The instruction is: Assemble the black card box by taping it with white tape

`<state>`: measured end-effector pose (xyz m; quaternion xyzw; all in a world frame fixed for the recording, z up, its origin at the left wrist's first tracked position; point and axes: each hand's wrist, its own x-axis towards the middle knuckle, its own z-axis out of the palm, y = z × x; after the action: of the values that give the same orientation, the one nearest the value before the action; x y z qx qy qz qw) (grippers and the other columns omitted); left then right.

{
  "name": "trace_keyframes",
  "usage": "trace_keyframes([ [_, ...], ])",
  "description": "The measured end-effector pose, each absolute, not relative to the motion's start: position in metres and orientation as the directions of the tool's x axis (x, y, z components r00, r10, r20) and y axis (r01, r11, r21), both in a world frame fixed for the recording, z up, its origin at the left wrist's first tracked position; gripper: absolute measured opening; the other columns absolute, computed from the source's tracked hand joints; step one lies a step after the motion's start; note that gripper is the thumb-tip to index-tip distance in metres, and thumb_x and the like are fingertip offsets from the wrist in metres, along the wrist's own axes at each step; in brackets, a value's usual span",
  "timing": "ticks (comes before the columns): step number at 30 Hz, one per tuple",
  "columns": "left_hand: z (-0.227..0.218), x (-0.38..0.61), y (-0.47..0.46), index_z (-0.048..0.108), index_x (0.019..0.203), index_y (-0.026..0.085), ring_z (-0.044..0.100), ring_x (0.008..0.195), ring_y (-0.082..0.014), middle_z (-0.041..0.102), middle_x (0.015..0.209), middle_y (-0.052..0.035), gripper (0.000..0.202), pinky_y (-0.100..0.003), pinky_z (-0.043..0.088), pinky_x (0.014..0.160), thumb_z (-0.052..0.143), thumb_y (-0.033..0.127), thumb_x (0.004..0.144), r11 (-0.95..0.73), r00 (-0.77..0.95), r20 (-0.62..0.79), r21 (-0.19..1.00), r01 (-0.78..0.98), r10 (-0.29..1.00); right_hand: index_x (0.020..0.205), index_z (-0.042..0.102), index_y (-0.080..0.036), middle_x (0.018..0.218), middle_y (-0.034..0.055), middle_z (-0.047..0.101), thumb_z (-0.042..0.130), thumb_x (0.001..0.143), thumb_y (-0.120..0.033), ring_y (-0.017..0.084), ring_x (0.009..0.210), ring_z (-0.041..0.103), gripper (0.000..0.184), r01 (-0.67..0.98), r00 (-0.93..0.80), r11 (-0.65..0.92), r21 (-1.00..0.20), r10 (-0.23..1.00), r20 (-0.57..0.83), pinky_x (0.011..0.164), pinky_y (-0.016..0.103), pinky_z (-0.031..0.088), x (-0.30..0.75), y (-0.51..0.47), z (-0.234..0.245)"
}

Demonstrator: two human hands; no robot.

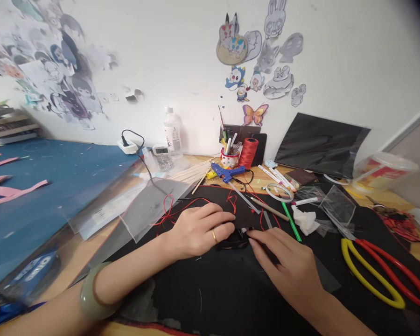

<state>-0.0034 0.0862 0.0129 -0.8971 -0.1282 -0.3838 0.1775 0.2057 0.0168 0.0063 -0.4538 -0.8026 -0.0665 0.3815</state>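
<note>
Between my hands, on the black mat [192, 298], sits a small dark object [233, 243] whose kind I cannot make out. My left hand [205, 228], with a ring on one finger, curls over its left and top side. From the right, my right hand [285, 256] brings thumb and forefinger together at its edge, by a small pale bit. What each hand grips is hidden by the fingers and the dark colours. Red cord [168, 212] lies in loops behind my left hand.
A blue glue gun [227, 172] lies behind my hands, near a red thread spool [248, 153] and a pen cup [230, 158]. Large scissors [371, 270] with red and yellow handles lie right. White tissue [305, 220] and a green stick [291, 221] are near my right hand.
</note>
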Motion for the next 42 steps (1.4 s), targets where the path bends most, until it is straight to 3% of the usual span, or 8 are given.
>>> trace_keyframes([
  [6,0.008,-0.003,0.087,0.057,0.094,0.015,0.058,0.085,-0.0170,0.069,0.094,-0.0047,0.012,-0.024,0.050,0.063,0.050,0.016,0.085,-0.920,0.668,0.741,-0.214,0.329,0.067,0.090,0.061,-0.016,0.066,0.0002,0.058,0.058,0.078,-0.010,0.011,0.061,0.056,0.014,0.748,-0.255,0.599,-0.286,0.656,0.710,0.058,0.023,0.044,0.202,0.016,0.010],
  [11,0.006,-0.004,0.088,0.057,0.095,0.016,0.058,0.086,-0.0163,0.069,0.093,-0.0052,0.013,-0.024,0.051,0.065,0.047,0.015,0.086,-0.918,0.658,0.747,-0.194,0.347,0.092,0.102,0.060,-0.019,0.070,0.0004,0.059,0.059,0.077,-0.010,0.011,0.063,0.056,0.026,0.767,-0.315,0.612,-0.195,0.623,0.716,0.058,0.023,0.044,0.200,0.020,0.006],
  [21,0.004,-0.006,0.088,0.056,0.095,0.016,0.058,0.087,-0.0166,0.069,0.092,-0.0060,0.015,-0.025,0.051,0.066,0.044,0.014,0.087,-0.913,0.651,0.749,-0.176,0.368,0.118,0.097,0.062,-0.018,0.072,0.0018,0.060,0.060,0.076,-0.011,0.012,0.065,0.055,0.021,0.773,-0.347,0.613,-0.165,0.625,0.699,0.060,0.025,0.044,0.200,0.022,0.000],
  [29,0.005,-0.009,0.087,0.057,0.105,0.016,0.058,0.089,-0.0169,0.068,0.095,-0.0073,0.024,-0.024,0.052,0.064,0.039,0.015,0.090,-0.928,0.701,0.698,-0.150,0.342,0.146,0.095,0.063,-0.015,0.060,-0.0004,0.054,0.058,0.078,-0.013,0.012,0.056,0.051,0.018,0.765,-0.354,0.619,-0.178,0.635,0.687,0.053,0.024,0.041,0.196,0.024,0.000],
  [37,0.007,-0.011,0.085,0.058,0.107,0.012,0.056,0.096,-0.0179,0.066,0.099,-0.0108,0.028,-0.029,0.054,0.074,0.035,0.015,0.091,-0.965,0.741,0.655,-0.067,0.255,0.150,0.089,0.066,-0.017,0.064,0.0003,0.059,0.057,0.078,-0.011,0.011,0.059,0.055,0.016,0.752,-0.353,0.630,-0.192,0.632,0.690,0.057,0.023,0.044,0.202,0.023,-0.001],
  [42,0.013,-0.011,0.083,0.060,0.105,0.010,0.056,0.094,-0.0191,0.067,0.098,-0.0119,0.027,-0.029,0.054,0.073,0.037,0.013,0.090,-0.965,0.755,0.637,-0.064,0.253,0.156,0.089,0.066,-0.018,0.070,0.0012,0.065,0.058,0.076,-0.006,0.010,0.063,0.060,0.019,0.718,-0.353,0.669,-0.194,0.589,0.727,0.059,0.022,0.047,0.204,0.023,0.002],
])
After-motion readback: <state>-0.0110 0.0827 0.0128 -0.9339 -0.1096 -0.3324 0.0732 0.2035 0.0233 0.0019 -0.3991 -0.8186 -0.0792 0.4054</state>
